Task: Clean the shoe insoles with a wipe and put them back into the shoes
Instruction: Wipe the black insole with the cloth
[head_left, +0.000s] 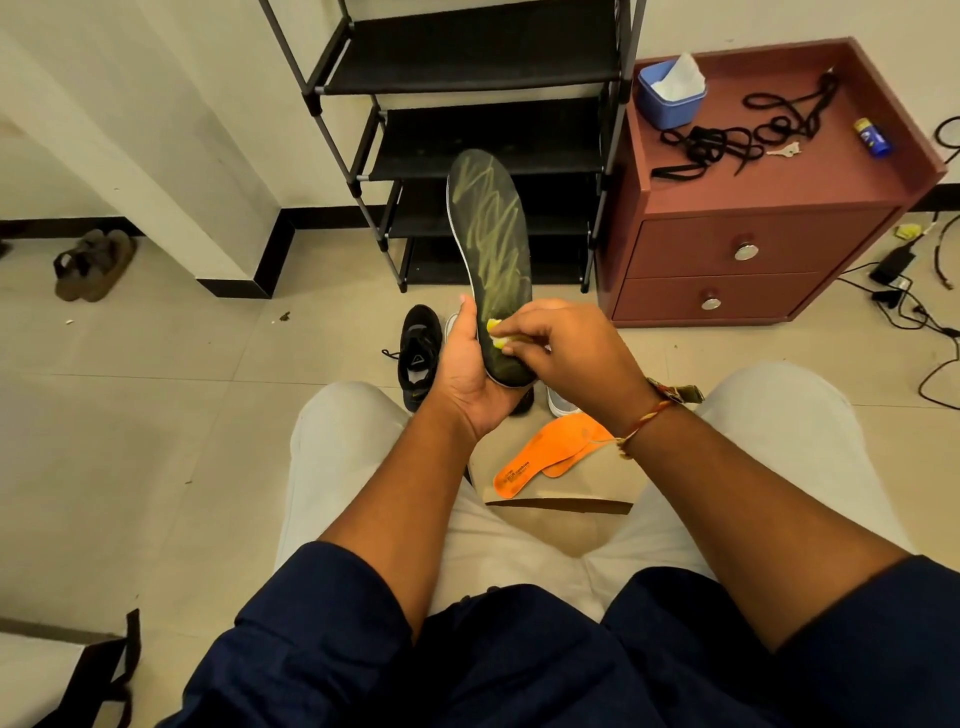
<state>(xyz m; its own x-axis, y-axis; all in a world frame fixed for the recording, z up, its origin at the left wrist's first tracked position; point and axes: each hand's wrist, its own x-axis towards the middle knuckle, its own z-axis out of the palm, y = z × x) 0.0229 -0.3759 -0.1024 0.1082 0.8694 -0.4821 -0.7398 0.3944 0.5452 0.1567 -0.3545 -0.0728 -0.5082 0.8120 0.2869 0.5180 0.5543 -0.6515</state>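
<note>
My left hand (470, 371) grips the heel end of a dark insole (491, 239) with yellow-green zigzag marks, holding it upright with the toe pointing away. My right hand (563, 345) pinches a small yellowish wipe (496, 332) and presses it onto the insole near the heel. Two orange insoles (545, 454) lie on the floor between my knees. A black shoe (420, 353) stands on the floor just left of my left hand. A grey-white shoe (560, 402) is mostly hidden behind my right wrist.
A black shoe rack (467, 130) stands straight ahead. At the right is a red-brown cabinet (753, 244) carrying a blue wipe tub (670, 96), black laces (737, 135) and a small bottle (875, 136). Brown sandals (93, 265) sit far left; cables (914, 301) trail far right.
</note>
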